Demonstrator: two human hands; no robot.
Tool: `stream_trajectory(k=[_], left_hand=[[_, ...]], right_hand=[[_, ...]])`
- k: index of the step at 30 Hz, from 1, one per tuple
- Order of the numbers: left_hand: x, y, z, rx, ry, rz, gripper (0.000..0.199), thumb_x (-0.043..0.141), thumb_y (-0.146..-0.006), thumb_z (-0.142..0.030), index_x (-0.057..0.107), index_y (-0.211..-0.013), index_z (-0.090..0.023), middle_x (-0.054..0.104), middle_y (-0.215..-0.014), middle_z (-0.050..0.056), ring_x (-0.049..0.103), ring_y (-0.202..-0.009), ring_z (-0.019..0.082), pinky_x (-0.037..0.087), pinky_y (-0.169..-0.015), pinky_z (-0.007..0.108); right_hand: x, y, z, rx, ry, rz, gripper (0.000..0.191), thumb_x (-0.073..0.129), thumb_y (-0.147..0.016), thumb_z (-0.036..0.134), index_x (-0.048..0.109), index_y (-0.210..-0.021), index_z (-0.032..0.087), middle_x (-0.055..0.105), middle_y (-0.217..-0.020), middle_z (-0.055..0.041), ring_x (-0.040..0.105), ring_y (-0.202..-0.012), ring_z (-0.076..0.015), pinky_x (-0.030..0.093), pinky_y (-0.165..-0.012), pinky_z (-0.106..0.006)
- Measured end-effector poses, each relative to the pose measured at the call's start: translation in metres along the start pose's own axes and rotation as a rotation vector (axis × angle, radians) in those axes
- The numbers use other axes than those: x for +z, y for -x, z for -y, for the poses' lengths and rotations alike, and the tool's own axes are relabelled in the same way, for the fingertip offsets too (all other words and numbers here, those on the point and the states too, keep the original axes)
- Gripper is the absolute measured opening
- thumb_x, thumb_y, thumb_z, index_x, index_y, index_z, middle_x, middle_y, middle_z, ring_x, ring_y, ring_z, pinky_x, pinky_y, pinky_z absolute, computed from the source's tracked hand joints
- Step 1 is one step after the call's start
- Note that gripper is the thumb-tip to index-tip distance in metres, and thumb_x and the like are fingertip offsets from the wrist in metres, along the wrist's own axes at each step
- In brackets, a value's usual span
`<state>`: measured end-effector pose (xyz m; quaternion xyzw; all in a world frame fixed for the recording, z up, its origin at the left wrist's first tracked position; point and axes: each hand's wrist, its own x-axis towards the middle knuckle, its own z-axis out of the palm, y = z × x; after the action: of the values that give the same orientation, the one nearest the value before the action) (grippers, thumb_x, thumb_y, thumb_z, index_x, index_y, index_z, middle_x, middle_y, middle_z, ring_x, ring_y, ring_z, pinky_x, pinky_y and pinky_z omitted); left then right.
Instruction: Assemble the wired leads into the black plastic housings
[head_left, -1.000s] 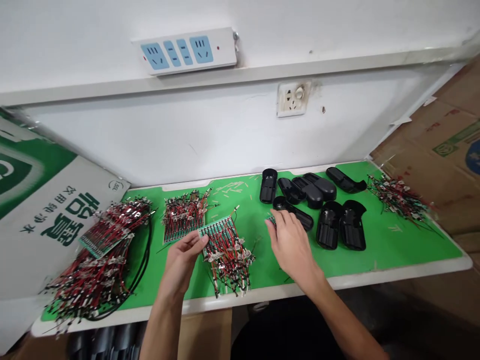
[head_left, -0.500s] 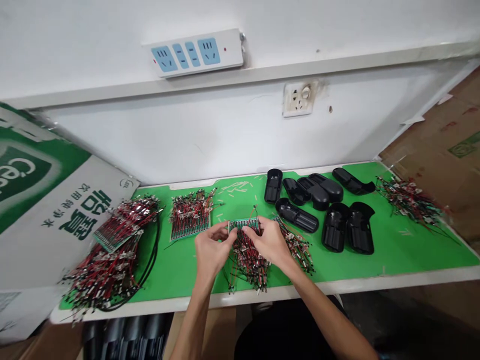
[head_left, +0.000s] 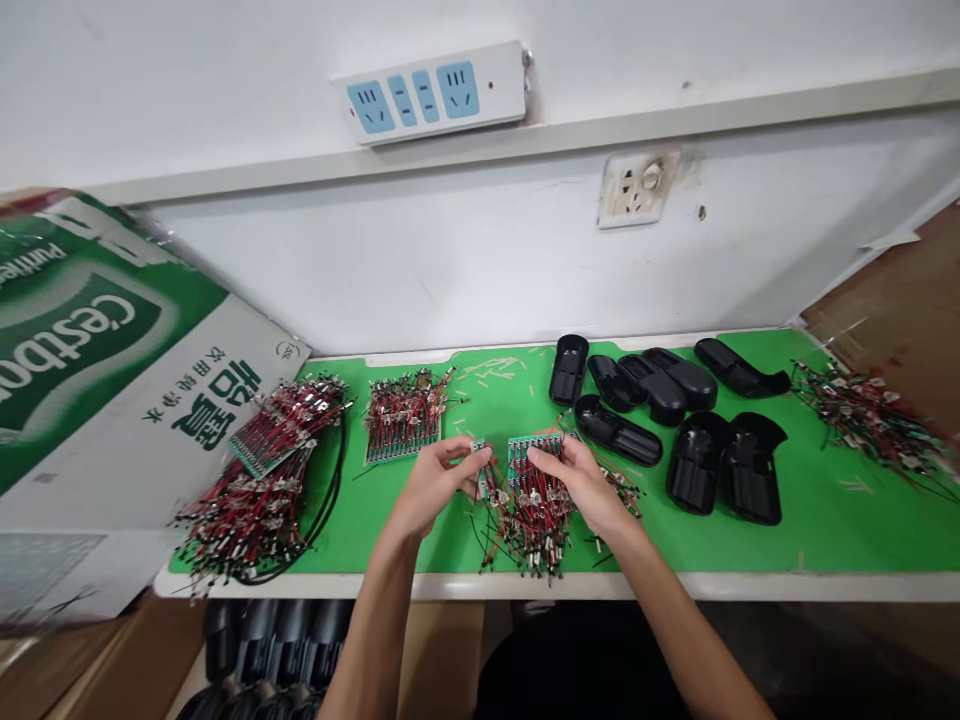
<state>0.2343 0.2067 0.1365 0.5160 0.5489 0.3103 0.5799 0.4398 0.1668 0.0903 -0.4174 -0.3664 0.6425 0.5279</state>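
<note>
My left hand (head_left: 442, 485) and my right hand (head_left: 574, 485) hover over the green mat, pinching a green circuit-board strip (head_left: 534, 448) with red and black wires (head_left: 529, 525) hanging below it in a dense bunch. A short strip piece (head_left: 478, 445) shows at my left fingertips, apart from the longer piece at my right fingertips. I cannot tell whether the pieces are still joined beneath the wires. Left of my hands lie a wired board stack (head_left: 405, 415) and a larger heap of wired boards (head_left: 255, 500). A smaller wire bunch (head_left: 619, 490) sits beside my right hand.
Several black plastic housing shells (head_left: 660, 420) stand right of my hands, and a wire tangle (head_left: 862, 415) lies at the far right. Small cut wire bits (head_left: 495, 368) lie at the back. A printed carton sheet (head_left: 112, 350) leans at the left. Black parts (head_left: 277, 640) sit below the table edge.
My hands have moved apart sideways, and the green strip now shows as two separated sections at my fingertips. The view has shifted, so everything on the table sits further right.
</note>
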Motion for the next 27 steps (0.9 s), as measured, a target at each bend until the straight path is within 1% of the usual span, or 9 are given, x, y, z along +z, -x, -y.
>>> stream_trajectory(k=[3, 7, 12, 15, 17, 19, 21, 24, 27], left_hand=[[0.001, -0.001, -0.002, -0.008, -0.024, 0.088, 0.035, 0.085, -0.069, -0.05, 0.07, -0.075, -0.018, 0.063, -0.072, 0.001, 0.053, -0.053, 0.01, 0.043, -0.048, 0.022], [-0.001, 0.001, -0.008, -0.013, -0.025, 0.232, 0.03, 0.082, -0.072, -0.048, 0.07, -0.074, -0.02, 0.06, -0.07, 0.001, 0.048, -0.053, 0.009, 0.039, -0.047, 0.021], [-0.001, 0.003, -0.013, -0.03, -0.038, 0.254, 0.029, 0.081, -0.072, -0.046, 0.07, -0.074, -0.02, 0.059, -0.07, 0.0, 0.045, -0.053, 0.008, 0.038, -0.046, 0.021], [0.001, 0.003, -0.016, -0.02, -0.015, 0.282, 0.028, 0.08, -0.072, -0.046, 0.072, -0.077, -0.02, 0.06, -0.069, 0.0, 0.045, -0.053, 0.009, 0.037, -0.046, 0.021], [0.003, 0.004, -0.019, -0.02, 0.033, 0.256, 0.029, 0.081, -0.071, -0.046, 0.072, -0.08, -0.02, 0.061, -0.069, 0.0, 0.046, -0.054, 0.009, 0.037, -0.046, 0.021], [0.005, 0.005, -0.022, -0.012, 0.065, 0.18, 0.03, 0.082, -0.068, -0.045, 0.071, -0.08, -0.021, 0.061, -0.069, 0.0, 0.048, -0.054, 0.01, 0.038, -0.047, 0.022], [0.006, 0.007, -0.025, 0.017, 0.072, 0.102, 0.029, 0.083, -0.067, -0.044, 0.07, -0.079, -0.021, 0.062, -0.071, 0.0, 0.049, -0.057, 0.011, 0.039, -0.05, 0.023], [0.006, 0.011, -0.027, 0.073, 0.072, 0.07, 0.026, 0.081, -0.072, -0.043, 0.071, -0.08, -0.02, 0.063, -0.072, 0.001, 0.052, -0.063, 0.012, 0.04, -0.056, 0.024], [0.007, 0.017, -0.028, 0.102, 0.032, 0.11, 0.023, 0.077, -0.077, -0.042, 0.07, -0.077, -0.02, 0.065, -0.072, 0.002, 0.056, -0.069, 0.013, 0.042, -0.065, 0.026]], right_hand=[[0.0, 0.002, 0.003, 0.023, 0.011, 0.036, 0.032, 0.081, -0.08, 0.047, 0.067, -0.094, 0.022, 0.066, -0.091, -0.0002, 0.062, -0.085, -0.0191, 0.05, -0.08, -0.029], [0.003, 0.003, 0.008, -0.007, -0.002, 0.004, 0.036, 0.082, -0.079, 0.05, 0.065, -0.095, 0.023, 0.063, -0.089, 0.0, 0.059, -0.082, -0.0184, 0.05, -0.076, -0.029], [0.004, 0.005, 0.019, -0.04, -0.005, 0.041, 0.034, 0.081, -0.081, 0.048, 0.065, -0.097, 0.023, 0.059, -0.087, 0.0003, 0.056, -0.079, -0.0171, 0.047, -0.072, -0.027], [0.005, 0.006, 0.026, -0.13, 0.113, 0.052, 0.031, 0.076, -0.087, 0.049, 0.064, -0.099, 0.023, 0.06, -0.088, -0.0005, 0.056, -0.08, -0.0182, 0.047, -0.073, -0.028], [0.006, 0.008, 0.031, -0.179, 0.245, 0.105, 0.029, 0.072, -0.091, 0.049, 0.065, -0.101, 0.023, 0.062, -0.092, -0.0014, 0.058, -0.084, -0.0193, 0.048, -0.078, -0.03], [0.008, 0.011, 0.035, -0.178, 0.343, 0.163, 0.028, 0.07, -0.092, 0.049, 0.065, -0.103, 0.023, 0.063, -0.094, -0.0018, 0.059, -0.087, -0.0203, 0.048, -0.081, -0.031], [0.01, 0.013, 0.038, -0.164, 0.364, 0.172, 0.027, 0.069, -0.093, 0.049, 0.065, -0.103, 0.024, 0.064, -0.094, -0.0018, 0.059, -0.088, -0.0209, 0.049, -0.083, -0.032], [0.012, 0.015, 0.039, -0.171, 0.25, 0.088, 0.028, 0.072, -0.091, 0.048, 0.065, -0.101, 0.023, 0.063, -0.092, -0.0012, 0.06, -0.086, -0.0204, 0.049, -0.081, -0.031], [0.01, 0.013, 0.037, -0.139, 0.053, -0.038, 0.032, 0.079, -0.086, 0.047, 0.063, -0.101, 0.024, 0.06, -0.087, 0.0006, 0.058, -0.077, -0.018, 0.049, -0.072, -0.028]])
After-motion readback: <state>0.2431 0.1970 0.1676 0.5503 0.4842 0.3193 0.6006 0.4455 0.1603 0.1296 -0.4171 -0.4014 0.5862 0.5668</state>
